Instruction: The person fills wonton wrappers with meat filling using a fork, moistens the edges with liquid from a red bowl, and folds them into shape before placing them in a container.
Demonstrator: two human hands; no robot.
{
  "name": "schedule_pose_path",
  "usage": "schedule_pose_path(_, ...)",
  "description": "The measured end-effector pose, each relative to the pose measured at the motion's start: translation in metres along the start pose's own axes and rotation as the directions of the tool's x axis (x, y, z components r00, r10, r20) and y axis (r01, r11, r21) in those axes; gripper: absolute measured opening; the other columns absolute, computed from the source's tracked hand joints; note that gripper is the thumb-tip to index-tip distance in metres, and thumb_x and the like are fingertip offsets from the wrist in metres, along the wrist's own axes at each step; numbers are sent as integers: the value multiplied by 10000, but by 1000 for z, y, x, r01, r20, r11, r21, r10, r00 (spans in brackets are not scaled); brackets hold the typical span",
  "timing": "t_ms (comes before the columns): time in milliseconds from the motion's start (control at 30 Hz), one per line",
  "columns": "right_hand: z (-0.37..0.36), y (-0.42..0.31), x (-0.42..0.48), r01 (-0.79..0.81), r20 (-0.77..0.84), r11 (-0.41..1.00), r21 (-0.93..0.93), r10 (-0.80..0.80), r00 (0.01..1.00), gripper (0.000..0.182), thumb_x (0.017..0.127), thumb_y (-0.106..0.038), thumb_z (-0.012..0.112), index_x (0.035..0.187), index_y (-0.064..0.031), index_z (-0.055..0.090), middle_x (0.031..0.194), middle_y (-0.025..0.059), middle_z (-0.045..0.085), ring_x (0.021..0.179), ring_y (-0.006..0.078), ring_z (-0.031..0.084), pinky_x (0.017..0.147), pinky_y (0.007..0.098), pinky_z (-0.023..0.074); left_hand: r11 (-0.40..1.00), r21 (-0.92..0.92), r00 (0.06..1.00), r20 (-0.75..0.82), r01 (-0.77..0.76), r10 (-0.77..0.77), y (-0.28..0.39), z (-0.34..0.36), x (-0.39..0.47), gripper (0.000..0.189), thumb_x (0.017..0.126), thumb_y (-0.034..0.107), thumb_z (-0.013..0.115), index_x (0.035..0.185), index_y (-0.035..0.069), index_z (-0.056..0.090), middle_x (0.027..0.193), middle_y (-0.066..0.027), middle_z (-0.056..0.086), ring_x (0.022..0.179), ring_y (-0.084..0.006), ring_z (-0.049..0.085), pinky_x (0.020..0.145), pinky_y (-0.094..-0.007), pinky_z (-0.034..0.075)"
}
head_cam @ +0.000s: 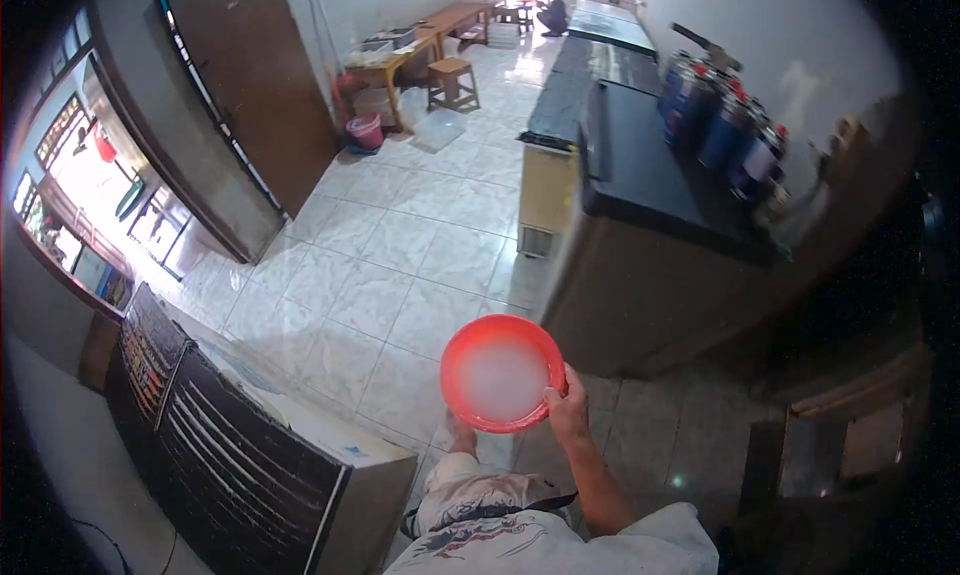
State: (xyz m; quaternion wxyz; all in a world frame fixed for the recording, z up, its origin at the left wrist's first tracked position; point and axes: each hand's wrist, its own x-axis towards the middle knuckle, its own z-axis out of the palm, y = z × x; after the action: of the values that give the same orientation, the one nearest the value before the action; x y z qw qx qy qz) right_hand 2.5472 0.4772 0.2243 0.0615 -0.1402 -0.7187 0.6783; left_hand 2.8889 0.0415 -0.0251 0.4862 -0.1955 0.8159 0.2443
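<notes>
My right hand grips the right rim of a round red plastic basin, with the thumb over the edge. The basin is held in front of my body, above the tiled floor. A cloudy whitish liquid fills its middle; its depth is hard to judge. My left hand is out of view. Below the basin are my light shorts and one bare leg.
A black-topped appliance stands close at right, carrying several gas canisters. A dark-topped cabinet is at left. Farther off are a wooden stool, a pink bucket, a wooden table and a crouching person.
</notes>
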Motion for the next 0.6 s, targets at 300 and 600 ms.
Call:
schedule_pose_path(300,140,-25,216,-33,119,999,36,29,993,511,763,104,494,1267,22,528,1078,52,619,965,125,586,873,250,459,870,99,833,-255,-483,491,116,-234,167,366,847,362,520,977,60,682,985,-232,658,968,-402,618,849,-473,486)
schedule_pose_path(600,251,-71,468,-84,151,988,127,64,986,503,760,95,507,1257,23,535,1030,41,625,872,99,596,781,229,478,556,-551,736,-653,-623,178,433,-624,260,222,904,158,582,995,-37,633,906,-147,675,787,-188,644,740,-319,521)
